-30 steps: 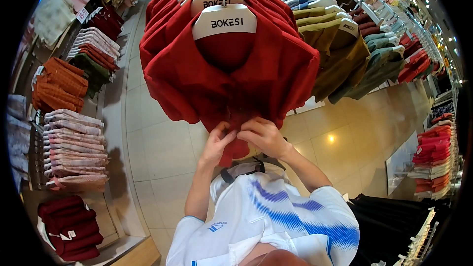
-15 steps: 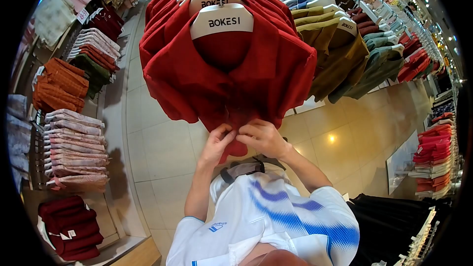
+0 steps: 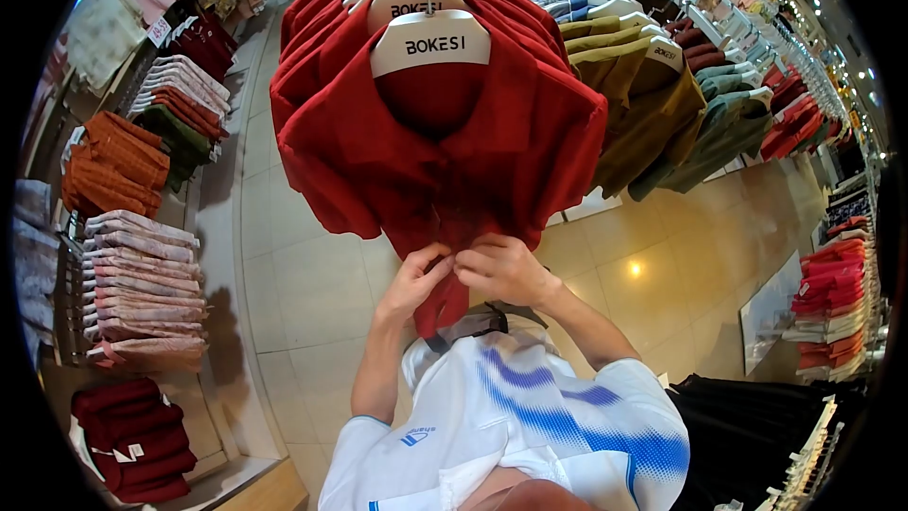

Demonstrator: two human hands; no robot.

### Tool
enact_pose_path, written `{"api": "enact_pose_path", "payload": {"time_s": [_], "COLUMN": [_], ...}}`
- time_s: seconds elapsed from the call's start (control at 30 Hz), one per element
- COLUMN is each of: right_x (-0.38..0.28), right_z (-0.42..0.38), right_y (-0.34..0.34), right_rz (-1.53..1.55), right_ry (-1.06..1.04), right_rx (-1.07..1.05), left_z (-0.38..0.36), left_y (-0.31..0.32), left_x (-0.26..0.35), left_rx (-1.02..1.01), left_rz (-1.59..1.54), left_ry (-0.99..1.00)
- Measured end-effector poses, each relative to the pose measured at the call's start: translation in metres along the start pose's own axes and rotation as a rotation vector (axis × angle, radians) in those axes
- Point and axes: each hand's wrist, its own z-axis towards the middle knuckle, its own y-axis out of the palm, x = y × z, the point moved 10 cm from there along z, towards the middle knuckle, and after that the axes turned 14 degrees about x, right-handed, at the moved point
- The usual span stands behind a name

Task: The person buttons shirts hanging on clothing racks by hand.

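In front of me a red shirt (image 3: 359,166) hangs on a white hanger (image 3: 432,45) lettered BOKESI, foremost in a row of similar red garments. Low on its front, my left hand (image 3: 413,281) pinches the cloth with thumb and fingers. Close beside it, my right hand (image 3: 501,270) grips the same front edge, its fingers curled. The two sets of fingertips nearly meet at the shirt's middle line. Whether a button lies between them is hidden. Below the hands the shirt's lower end hangs down near my waist.
Olive jackets (image 3: 619,85) and green garments (image 3: 733,128) hang on a rack to the right. Along the left wall are orange clothes (image 3: 118,166), patterned pink clothes (image 3: 142,289) and dark red garments (image 3: 132,440). Black clothes (image 3: 747,426) hang at lower right. Tiled floor (image 3: 312,293) lies between.
The shirt's lower end now hangs further down and to the left beneath my hands. Both hands stay at the front edge with only slight finger shifts. The hanger has shifted slightly.
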Motion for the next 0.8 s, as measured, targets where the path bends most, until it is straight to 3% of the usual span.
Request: {"api": "enact_pose_path", "payload": {"time_s": [0.1,0.17,0.2,0.27,0.5,0.6,0.8], "right_x": [0.014,0.034,0.032,0.044,0.044,0.051,0.044], "right_z": [0.002,-0.004,-0.003,-0.007,-0.015,-0.024,-0.012], "right_y": [0.005,0.01,0.01,0.011,0.019,0.025,0.017], "right_rz": [0.107,0.232,0.234,0.33,0.321,0.354,0.333], "right_ry": [0.175,0.439,0.437,0.634,0.595,0.726,0.562], "right_rx": [-0.055,-0.029,-0.033,-0.018,-0.081,-0.177,-0.106], "left_z": [-0.003,-0.005,-0.006,-0.008,-0.008,-0.011,-0.009], "left_y": [-0.001,0.002,0.002,0.003,-0.001,0.004,0.005], "left_x": [0.0,0.009,0.01,0.014,0.027,0.04,0.049], "left_rx": [-0.007,-0.043,-0.039,-0.064,-0.029,-0.033,0.021], "left_rz": [-0.001,0.031,0.028,0.039,0.25,0.372,0.341], "left_ry": [-0.049,0.033,0.032,0.076,0.23,0.345,0.45]}}
